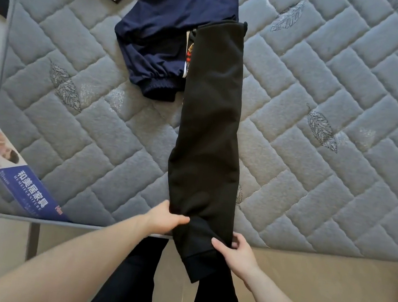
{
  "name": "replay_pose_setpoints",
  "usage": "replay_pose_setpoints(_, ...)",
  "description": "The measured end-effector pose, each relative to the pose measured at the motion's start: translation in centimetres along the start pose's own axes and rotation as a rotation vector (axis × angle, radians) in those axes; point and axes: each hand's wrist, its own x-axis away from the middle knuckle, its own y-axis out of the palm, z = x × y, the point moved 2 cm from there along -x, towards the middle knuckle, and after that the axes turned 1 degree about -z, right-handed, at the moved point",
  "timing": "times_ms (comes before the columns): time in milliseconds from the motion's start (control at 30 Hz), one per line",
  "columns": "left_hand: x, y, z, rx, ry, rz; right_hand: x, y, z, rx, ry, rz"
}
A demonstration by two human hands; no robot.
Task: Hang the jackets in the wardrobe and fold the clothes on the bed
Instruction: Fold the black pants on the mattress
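Both hands' grip (168, 219) (237, 249) pinches long black garment (208, 131).

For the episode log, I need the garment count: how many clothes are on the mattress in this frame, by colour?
Black: 1, the black garment, folded into a long strip and gripped at its near end by the left hand and right hand.
Navy: 1, the navy jacket with white stripes, lying partly under the strip's far end.
Total: 2 on the mattress.
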Motion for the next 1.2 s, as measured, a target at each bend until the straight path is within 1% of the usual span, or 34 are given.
replay_pose_setpoints(67, 0.6, 2.4, -2.0, 0.068, -0.039, -0.095, -0.4, 0.0, 0.0, 0.003, -0.039, -0.025)
replay_pose_setpoints(133, 1.0, 3.9, -3.4, 0.136, -0.090, -0.118, -0.6, 0.2, -0.7, -0.018, -0.052, -0.033)
replay_pose_setpoints(200, 1.0, 4.5, -4.4, 0.235, -0.151, -0.103, -0.5, 0.3, -1.6, -0.019, -0.038, -0.038)
replay_pose_setpoints(267, 0.9, 4.2, -4.6, 0.281, -0.165, -0.087, -0.2, 0.3, -2.5, -0.031, -0.017, -0.047)
replay_pose_setpoints(367, 0.4, 2.6, -3.7, 0.251, -0.123, -0.019, 0.2, -0.4, -4.1, -0.077, -0.007, -0.054)
replay_pose_setpoints(500, 1.1, 0.5, -0.7, 0.210, -0.128, 0.036, 1.2, -2.0, -7.0, -0.105, 0.040, -0.031)
replay_pose_setpoints(567, 1.3, 0.0, 0.9, 0.184, -0.092, 0.084, 1.6, -2.9, -8.9, -0.160, 0.030, -0.018)
replay_pose_setpoints(633, 1.4, -1.1, 2.6, 0.201, -0.045, 0.166, 2.1, -4.0, -11.1, -0.262, -0.021, -0.032)
replay_pose_setpoints(700, 1.3, -2.6, 4.4, 0.263, -0.014, 0.221, 2.3, -5.1, -13.5, -0.383, -0.077, -0.087)
replay_pose_setpoints(767, 1.0, -4.1, 6.8, 0.347, 0.020, 0.234, 2.4, -5.8, -15.7, -0.514, -0.102, -0.182)
replay_pose_setpoints(833, 0.9, -5.2, 9.3, 0.438, 0.076, 0.230, 2.3, -6.4, -17.5, -0.625, -0.103, -0.220)
replay_pose_setpoints(933, 0.9, -6.4, 12.6, 0.541, 0.191, 0.242, 1.6, -6.8, -19.7, -0.751, -0.134, -0.200)
replay_pose_setpoints(1000, 1.0, -7.3, 14.7, 0.605, 0.265, 0.269, 0.9, -6.5, -21.2, -0.813, -0.218, -0.161)
replay_pose_setpoints(1067, 1.0, -7.6, 16.5, 0.626, 0.330, 0.293, 0.0, -5.8, -22.5, -0.742, -0.332, -0.093)
replay_pose_setpoints(1100, 1.0, -7.6, 17.0, 0.600, 0.376, 0.295, -0.4, -5.3, -23.0, -0.628, -0.395, -0.031)
replay_pose_setpoints(1167, 1.0, -7.0, 17.2, 0.428, 0.461, 0.288, -0.9, -4.5, -23.1, -0.254, -0.545, 0.131)
replay_pose_setpoints(1200, 1.0, -6.7, 16.9, 0.274, 0.500, 0.301, -1.1, -3.9, -23.0, -0.067, -0.611, 0.181)
